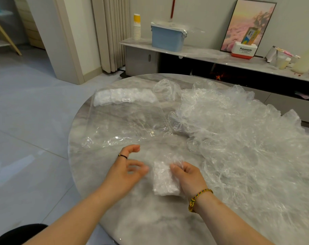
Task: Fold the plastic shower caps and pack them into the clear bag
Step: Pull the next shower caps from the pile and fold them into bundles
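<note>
— Entry one, right hand (187,175)?
— Fingers curled, gripping the right edge of a folded shower cap (165,181). The cap is on the marble table (150,221), on the near side of the clear bag (125,119).
— Left hand (127,167)?
— Fingers loosely spread, holding nothing, just left of that cap, near the bag's mouth.
— Other stock?
— Packed caps (123,97) are inside the bag's far end. A heap of unfolded shower caps (238,138) lies right of the bag.
</note>
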Tool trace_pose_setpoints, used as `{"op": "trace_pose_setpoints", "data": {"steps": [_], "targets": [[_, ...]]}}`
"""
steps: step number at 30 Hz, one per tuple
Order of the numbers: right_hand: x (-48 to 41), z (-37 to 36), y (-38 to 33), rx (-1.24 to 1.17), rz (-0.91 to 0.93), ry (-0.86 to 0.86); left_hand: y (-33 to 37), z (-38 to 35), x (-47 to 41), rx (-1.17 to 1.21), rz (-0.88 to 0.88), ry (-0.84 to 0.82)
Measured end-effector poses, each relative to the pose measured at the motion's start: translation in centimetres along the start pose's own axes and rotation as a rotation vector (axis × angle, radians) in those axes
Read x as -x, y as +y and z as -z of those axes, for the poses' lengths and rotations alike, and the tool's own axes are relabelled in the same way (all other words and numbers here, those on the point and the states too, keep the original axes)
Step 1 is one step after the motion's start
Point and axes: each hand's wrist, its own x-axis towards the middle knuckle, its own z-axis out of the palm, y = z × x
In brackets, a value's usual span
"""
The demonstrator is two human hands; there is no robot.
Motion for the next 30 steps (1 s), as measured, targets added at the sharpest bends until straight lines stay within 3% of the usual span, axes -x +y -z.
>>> {"op": "trace_pose_setpoints", "data": {"steps": [3, 6, 10, 25, 30], "targets": [[0.0, 0.3, -0.3, 0.032, 0.017, -0.007, -0.4, 3.2, -1.2, -0.356, -0.096, 0.165], [0.0, 0.2, -0.3, 0.067, 0.005, -0.025, -0.9, 6.3, -2.4, -0.711, -0.03, 0.245], [0.2, 0.3, -0.3, 0.088, 0.017, -0.037, -1.3, 8.4, -4.4, -0.933, 0.003, 0.211], [0.6, -0.6, 0.1, 0.13, 0.076, -0.142, -4.4, 9.2, -6.6, -1.056, 0.346, -0.033], [0.5, -0.9, -0.9, 0.1, 0.063, -0.117, -3.8, 9.7, -6.2, -1.021, 0.246, 0.027]]}}
